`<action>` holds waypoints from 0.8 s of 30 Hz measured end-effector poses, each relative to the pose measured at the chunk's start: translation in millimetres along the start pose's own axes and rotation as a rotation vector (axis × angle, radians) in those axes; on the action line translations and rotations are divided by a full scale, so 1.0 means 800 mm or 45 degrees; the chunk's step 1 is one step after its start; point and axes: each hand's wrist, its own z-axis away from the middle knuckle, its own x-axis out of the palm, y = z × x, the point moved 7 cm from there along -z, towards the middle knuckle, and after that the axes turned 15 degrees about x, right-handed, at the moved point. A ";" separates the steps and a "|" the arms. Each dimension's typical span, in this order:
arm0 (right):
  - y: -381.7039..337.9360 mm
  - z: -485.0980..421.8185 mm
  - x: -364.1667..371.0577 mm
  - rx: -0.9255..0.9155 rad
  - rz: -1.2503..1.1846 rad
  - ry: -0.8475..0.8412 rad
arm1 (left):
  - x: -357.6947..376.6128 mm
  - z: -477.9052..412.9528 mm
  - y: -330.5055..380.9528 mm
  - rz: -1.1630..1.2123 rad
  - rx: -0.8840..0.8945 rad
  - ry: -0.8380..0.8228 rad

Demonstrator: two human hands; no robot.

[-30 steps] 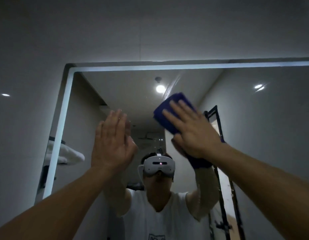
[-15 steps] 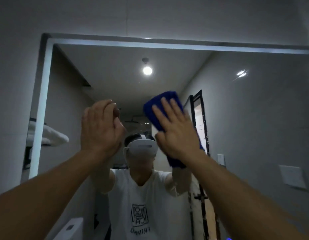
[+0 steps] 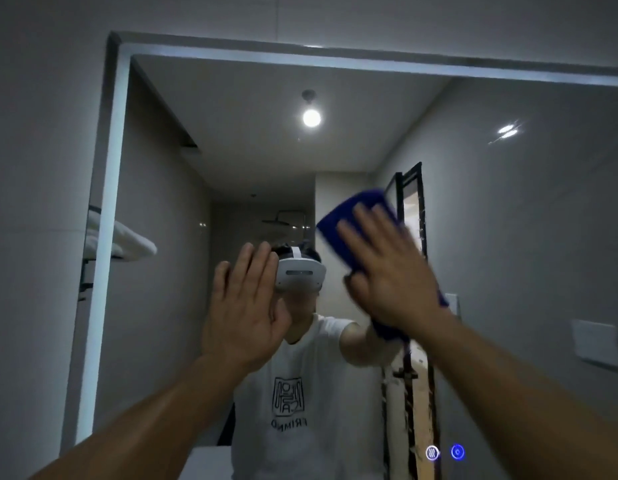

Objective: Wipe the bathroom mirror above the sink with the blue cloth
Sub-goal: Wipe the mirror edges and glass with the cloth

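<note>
Right hand (image 3: 390,271) flat, fingers spread, pressing blue cloth (image 3: 356,216) to mirror (image 3: 508,209) — left hand (image 3: 245,306) open, empty.

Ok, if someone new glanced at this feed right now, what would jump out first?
The blue cloth, pressed flat on the mirror under the right hand right of centre, blurred. Next, the left hand held open and flat at centre, empty. Then the bright ceiling light reflected high in the glass and two glowing touch icons at lower right.

Head-worn camera faces the mirror (image 3: 508,237) close up, tilted upward.
</note>
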 end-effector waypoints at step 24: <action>-0.042 0.097 0.020 0.650 -0.266 0.118 | -0.003 0.004 0.002 0.021 0.004 0.060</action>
